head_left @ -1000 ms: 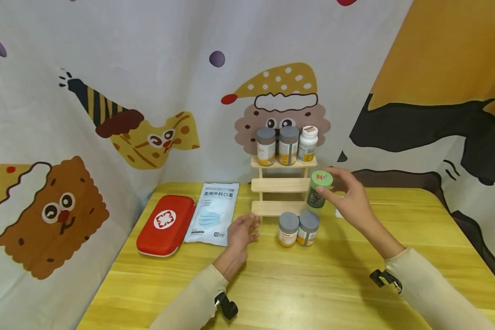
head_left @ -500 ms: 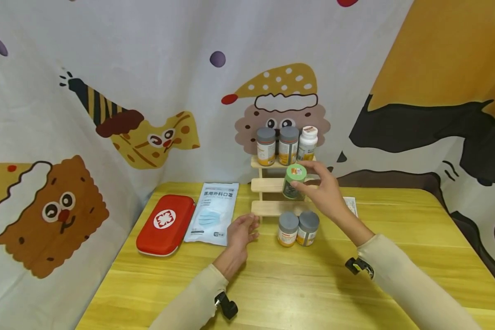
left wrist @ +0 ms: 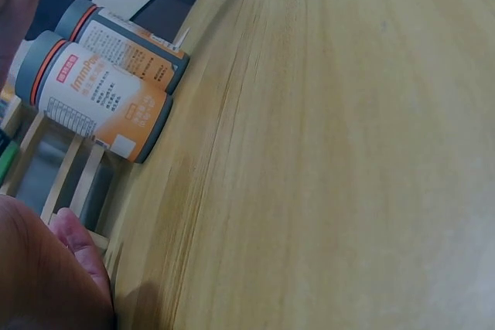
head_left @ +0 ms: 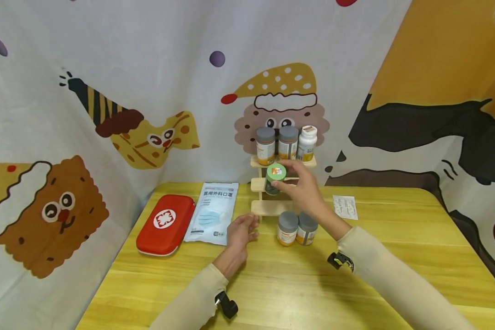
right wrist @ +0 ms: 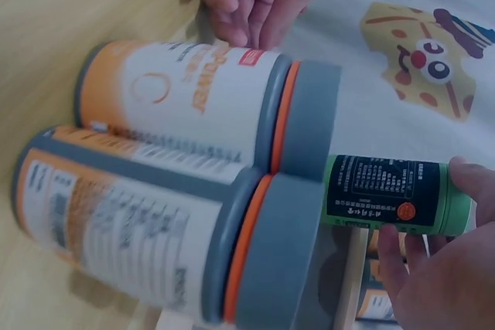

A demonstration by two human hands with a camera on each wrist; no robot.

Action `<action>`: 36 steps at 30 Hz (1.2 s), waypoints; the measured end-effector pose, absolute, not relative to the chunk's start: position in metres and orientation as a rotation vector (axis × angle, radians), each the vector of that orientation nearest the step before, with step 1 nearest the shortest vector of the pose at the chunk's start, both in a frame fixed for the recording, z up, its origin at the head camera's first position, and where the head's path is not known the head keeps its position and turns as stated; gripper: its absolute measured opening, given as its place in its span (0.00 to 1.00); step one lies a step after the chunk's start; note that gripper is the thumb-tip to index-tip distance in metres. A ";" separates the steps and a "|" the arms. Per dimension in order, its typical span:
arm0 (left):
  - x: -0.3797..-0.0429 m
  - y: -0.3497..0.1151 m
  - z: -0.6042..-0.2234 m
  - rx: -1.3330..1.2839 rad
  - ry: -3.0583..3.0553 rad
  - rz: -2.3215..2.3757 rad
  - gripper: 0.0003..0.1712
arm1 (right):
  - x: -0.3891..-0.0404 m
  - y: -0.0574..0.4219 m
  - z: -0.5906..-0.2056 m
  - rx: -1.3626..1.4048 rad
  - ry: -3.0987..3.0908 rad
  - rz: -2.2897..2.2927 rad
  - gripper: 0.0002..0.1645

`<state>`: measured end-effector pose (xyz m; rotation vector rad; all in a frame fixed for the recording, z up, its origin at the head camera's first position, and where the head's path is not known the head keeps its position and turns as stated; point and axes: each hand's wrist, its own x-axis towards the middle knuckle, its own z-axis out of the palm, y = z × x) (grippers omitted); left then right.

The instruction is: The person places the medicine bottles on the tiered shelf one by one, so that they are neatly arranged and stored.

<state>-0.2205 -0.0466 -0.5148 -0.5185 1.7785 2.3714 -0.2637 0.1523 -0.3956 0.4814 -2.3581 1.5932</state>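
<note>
Head cam: R hand (head_left: pixel 305 190) pinches 1 green-lidded jar (head_left: pixel 272 179), lid up, axis approx. vert., L hand (head_left: pixel 240 236) loose, w/ 4 grey-lidded btls (head_left: pixel 287 229) & 1 white btl (head_left: pixel 307 144).

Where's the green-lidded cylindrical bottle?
In the head view, the right hand holds the green-lidded bottle near the left end of the wooden rack's middle shelf.

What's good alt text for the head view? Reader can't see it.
A right hand holds a green-lidded jar at a three-step wooden rack topped by three containers; the left hand is beside its base. Two grey-lidded jars stand in front; a mask packet and red case lie left of the rack.
</note>
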 end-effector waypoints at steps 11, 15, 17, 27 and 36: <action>-0.223 -0.044 -0.516 -0.529 1.745 2.376 0.15 | -0.278 0.138 -0.390 0.459 -2.362 1.583 0.34; -0.223 -0.043 -0.516 -0.520 1.745 2.372 0.16 | -0.283 0.136 -0.389 0.442 -2.365 1.601 0.34; -0.223 -0.043 -0.516 -0.513 1.745 2.370 0.16 | -0.285 0.134 -0.388 0.417 -2.370 1.601 0.34; -0.223 -0.048 -0.515 -0.532 1.749 2.373 0.15 | -0.291 0.122 -0.384 0.250 -2.414 1.500 0.33; -0.222 -0.049 -0.515 -0.518 1.729 2.377 0.15 | -0.296 0.115 -0.387 0.196 -2.408 1.478 0.33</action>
